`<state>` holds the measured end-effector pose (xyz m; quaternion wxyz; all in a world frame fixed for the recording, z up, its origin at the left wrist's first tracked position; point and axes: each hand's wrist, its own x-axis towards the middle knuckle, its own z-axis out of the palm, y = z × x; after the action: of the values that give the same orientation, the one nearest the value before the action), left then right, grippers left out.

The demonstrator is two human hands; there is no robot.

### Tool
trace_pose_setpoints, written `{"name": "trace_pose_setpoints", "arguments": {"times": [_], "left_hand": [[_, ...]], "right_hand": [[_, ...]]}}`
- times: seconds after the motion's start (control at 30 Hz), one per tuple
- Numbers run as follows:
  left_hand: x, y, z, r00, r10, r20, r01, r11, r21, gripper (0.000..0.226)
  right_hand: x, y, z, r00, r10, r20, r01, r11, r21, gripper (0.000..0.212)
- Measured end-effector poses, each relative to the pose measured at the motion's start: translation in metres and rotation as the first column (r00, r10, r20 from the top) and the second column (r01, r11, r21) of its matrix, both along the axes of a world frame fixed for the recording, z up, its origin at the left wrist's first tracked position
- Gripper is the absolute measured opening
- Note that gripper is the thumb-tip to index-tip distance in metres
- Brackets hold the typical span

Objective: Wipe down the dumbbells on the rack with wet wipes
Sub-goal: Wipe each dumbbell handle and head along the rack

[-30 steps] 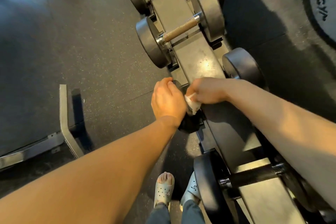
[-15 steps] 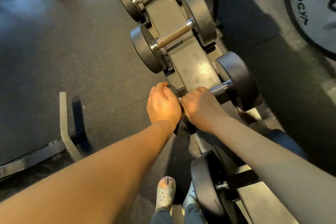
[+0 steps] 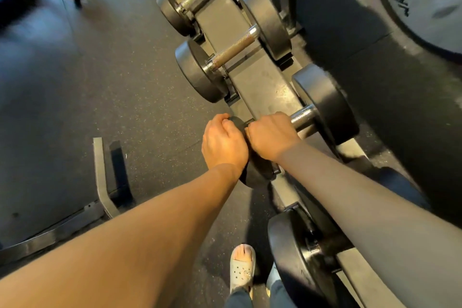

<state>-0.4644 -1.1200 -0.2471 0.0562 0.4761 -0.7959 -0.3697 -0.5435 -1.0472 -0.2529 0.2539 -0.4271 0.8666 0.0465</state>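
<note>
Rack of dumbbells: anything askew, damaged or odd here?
Nothing stands out. The dumbbells sit level across the rack. The left hand steadies one head; the right hand grips that handle.

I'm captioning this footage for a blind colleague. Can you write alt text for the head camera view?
Two bare hands work on a dumbbell on a gym rack: the right hand wraps its handle, the left hand cups its near weight. More dumbbells sit above and below.
</note>
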Motion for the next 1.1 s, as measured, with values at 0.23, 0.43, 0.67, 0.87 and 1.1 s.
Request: {"name": "trace_pose_setpoints", "arguments": {"times": [0.23, 0.43, 0.67, 0.87, 1.1], "left_hand": [[-0.001, -0.002, -0.006, 1.0, 0.019, 0.01, -0.019, 1.0, 0.0, 0.042], [0.0, -0.001, -0.005, 1.0, 0.009, 0.004, -0.009, 1.0, -0.011, 0.039], [0.003, 0.0, -0.008, 1.0, -0.002, 0.006, 0.002, 0.999, -0.032, 0.038], [0.001, -0.001, -0.005, 1.0, -0.013, 0.014, 0.013, 0.999, -0.036, 0.037], [0.001, 0.0, -0.004, 1.0, -0.014, 0.025, 0.015, 0.998, -0.057, 0.038]], "right_hand": [[0.049, 0.065, -0.038, 0.939, -0.239, -0.246, -0.017, 0.685, -0.729, 0.028], [0.071, 0.042, -0.043, 0.342, -0.68, 0.648, 0.879, -0.011, -0.476, 0.01], [0.074, 0.025, -0.053, -0.029, -0.609, 0.793, 0.988, -0.139, -0.071, 0.015], [0.047, 0.035, -0.035, -0.367, -0.086, 0.926, 0.723, -0.653, 0.225, 0.026], [0.081, 0.029, -0.039, -0.027, -0.578, 0.816, 0.996, -0.088, -0.029, 0.02]]}}
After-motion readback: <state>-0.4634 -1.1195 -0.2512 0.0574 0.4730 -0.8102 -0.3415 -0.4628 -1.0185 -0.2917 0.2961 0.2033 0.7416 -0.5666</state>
